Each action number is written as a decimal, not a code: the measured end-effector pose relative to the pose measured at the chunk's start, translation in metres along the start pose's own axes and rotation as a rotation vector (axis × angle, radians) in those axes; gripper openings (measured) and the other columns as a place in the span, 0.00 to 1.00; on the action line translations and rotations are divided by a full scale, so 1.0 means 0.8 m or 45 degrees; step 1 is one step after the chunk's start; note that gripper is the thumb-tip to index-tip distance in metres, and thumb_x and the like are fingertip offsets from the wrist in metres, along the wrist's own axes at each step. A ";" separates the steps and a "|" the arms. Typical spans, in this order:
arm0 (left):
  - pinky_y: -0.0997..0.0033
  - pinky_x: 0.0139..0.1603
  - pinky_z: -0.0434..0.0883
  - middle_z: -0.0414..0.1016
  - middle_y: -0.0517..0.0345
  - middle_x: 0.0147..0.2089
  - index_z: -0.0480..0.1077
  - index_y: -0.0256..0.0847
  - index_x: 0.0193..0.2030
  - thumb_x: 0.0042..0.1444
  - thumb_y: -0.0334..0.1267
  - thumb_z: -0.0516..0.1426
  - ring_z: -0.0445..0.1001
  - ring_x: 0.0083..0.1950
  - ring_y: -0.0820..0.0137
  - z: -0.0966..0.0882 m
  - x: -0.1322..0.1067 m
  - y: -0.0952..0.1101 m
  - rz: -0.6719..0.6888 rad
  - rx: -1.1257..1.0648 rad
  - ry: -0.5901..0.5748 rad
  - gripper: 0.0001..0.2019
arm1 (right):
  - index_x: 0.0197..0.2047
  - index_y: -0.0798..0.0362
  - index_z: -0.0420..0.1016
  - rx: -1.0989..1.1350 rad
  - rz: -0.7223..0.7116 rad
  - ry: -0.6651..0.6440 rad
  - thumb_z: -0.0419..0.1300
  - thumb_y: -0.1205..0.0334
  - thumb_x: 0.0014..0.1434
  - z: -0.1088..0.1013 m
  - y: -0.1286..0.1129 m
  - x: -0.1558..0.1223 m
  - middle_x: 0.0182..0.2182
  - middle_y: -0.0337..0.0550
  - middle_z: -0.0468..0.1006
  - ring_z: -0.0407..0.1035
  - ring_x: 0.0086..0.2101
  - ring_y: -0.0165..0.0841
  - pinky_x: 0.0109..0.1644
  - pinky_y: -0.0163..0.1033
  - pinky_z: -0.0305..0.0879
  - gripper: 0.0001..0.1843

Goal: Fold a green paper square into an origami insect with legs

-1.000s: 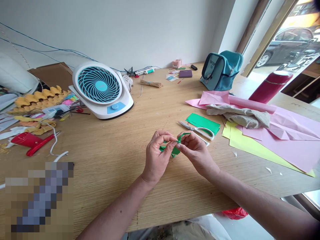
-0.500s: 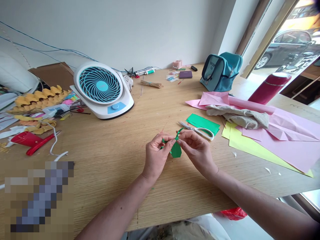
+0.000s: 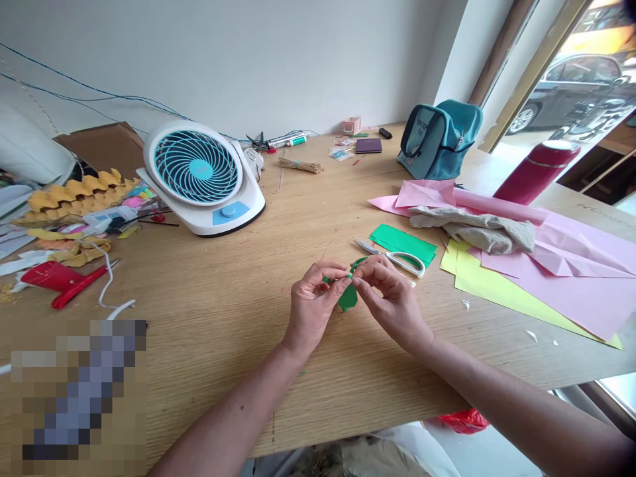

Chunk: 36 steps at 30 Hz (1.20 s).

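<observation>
A small green paper piece [image 3: 348,298] hangs between my hands above the wooden table. My left hand [image 3: 318,301] pinches it between thumb and fingers, and bits of green show among those fingers. Thumb and fingertips of my right hand [image 3: 390,291] close on the narrow upper part of the same paper, close to the left fingertips. My fingers hide much of its shape. Just beyond the right hand lie scissors [image 3: 405,262] with white handles, partly over a stack of green paper [image 3: 403,242].
Pink paper [image 3: 581,291], yellow paper [image 3: 497,291], a crumpled grey cloth [image 3: 479,228] and a red bottle [image 3: 536,172] lie to the right. A teal bag [image 3: 437,140] stands behind. A white fan [image 3: 203,175], a red-handled tool [image 3: 79,288] and paper scraps are at left.
The green paper has turned a little between my fingertips; its upper strip now bends right toward my right fingers, and less of the hanging part shows. My hands stay in nearly the same place.
</observation>
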State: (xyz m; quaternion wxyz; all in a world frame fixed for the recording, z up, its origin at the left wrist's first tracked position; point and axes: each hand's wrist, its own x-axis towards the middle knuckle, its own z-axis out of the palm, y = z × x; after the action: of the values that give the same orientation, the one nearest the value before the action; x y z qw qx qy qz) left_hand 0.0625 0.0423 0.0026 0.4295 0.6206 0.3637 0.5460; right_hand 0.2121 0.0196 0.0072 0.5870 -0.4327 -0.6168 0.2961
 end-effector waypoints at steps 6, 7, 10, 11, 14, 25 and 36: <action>0.73 0.46 0.72 0.72 0.57 0.46 0.76 0.44 0.36 0.60 0.41 0.61 0.72 0.49 0.70 0.002 -0.003 0.003 -0.033 -0.012 0.011 0.05 | 0.36 0.48 0.73 0.097 0.067 0.007 0.65 0.57 0.61 0.004 0.009 -0.004 0.37 0.42 0.72 0.68 0.37 0.34 0.40 0.41 0.67 0.06; 0.74 0.45 0.72 0.71 0.57 0.46 0.75 0.43 0.36 0.60 0.41 0.61 0.72 0.48 0.71 0.003 -0.004 0.003 -0.044 -0.046 0.011 0.05 | 0.40 0.48 0.72 0.154 0.116 0.009 0.66 0.56 0.60 0.005 0.011 -0.005 0.38 0.41 0.73 0.68 0.37 0.33 0.41 0.41 0.68 0.09; 0.76 0.43 0.71 0.69 0.57 0.44 0.74 0.42 0.35 0.60 0.41 0.61 0.71 0.46 0.72 0.007 -0.005 0.001 -0.086 -0.150 0.024 0.06 | 0.49 0.46 0.66 0.358 0.288 -0.008 0.69 0.54 0.56 0.010 0.018 -0.006 0.39 0.40 0.74 0.70 0.37 0.32 0.39 0.39 0.68 0.22; 0.76 0.42 0.71 0.70 0.57 0.43 0.74 0.42 0.35 0.60 0.41 0.61 0.71 0.46 0.72 0.007 -0.004 0.000 -0.105 -0.172 0.028 0.06 | 0.49 0.46 0.66 0.413 0.332 -0.028 0.70 0.54 0.55 0.011 0.021 -0.006 0.38 0.39 0.74 0.70 0.36 0.32 0.38 0.38 0.68 0.23; 0.74 0.43 0.71 0.71 0.56 0.42 0.74 0.42 0.35 0.59 0.41 0.61 0.72 0.46 0.71 0.007 -0.003 -0.002 -0.143 -0.132 0.033 0.06 | 0.40 0.50 0.71 0.427 0.384 -0.105 0.69 0.51 0.55 0.010 0.025 -0.005 0.31 0.38 0.74 0.68 0.31 0.31 0.34 0.37 0.66 0.16; 0.67 0.48 0.71 0.74 0.57 0.37 0.75 0.42 0.28 0.56 0.40 0.63 0.73 0.43 0.69 -0.008 0.008 0.003 -0.074 0.145 -0.037 0.08 | 0.33 0.51 0.78 0.189 0.304 -0.105 0.68 0.54 0.56 0.008 0.013 -0.004 0.29 0.39 0.77 0.67 0.29 0.30 0.35 0.37 0.63 0.10; 0.75 0.35 0.70 0.75 0.58 0.31 0.78 0.40 0.37 0.56 0.50 0.62 0.72 0.35 0.73 -0.007 0.011 0.010 -0.358 -0.085 0.029 0.14 | 0.36 0.52 0.80 0.518 0.552 -0.221 0.70 0.49 0.52 0.008 0.009 0.000 0.30 0.40 0.80 0.71 0.29 0.30 0.31 0.35 0.68 0.15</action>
State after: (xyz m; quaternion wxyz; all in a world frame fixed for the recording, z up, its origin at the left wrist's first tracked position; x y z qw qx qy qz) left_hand 0.0579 0.0481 0.0131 0.5179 0.5426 0.4335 0.4994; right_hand 0.2071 0.0242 -0.0002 0.5298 -0.4008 -0.4860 0.5679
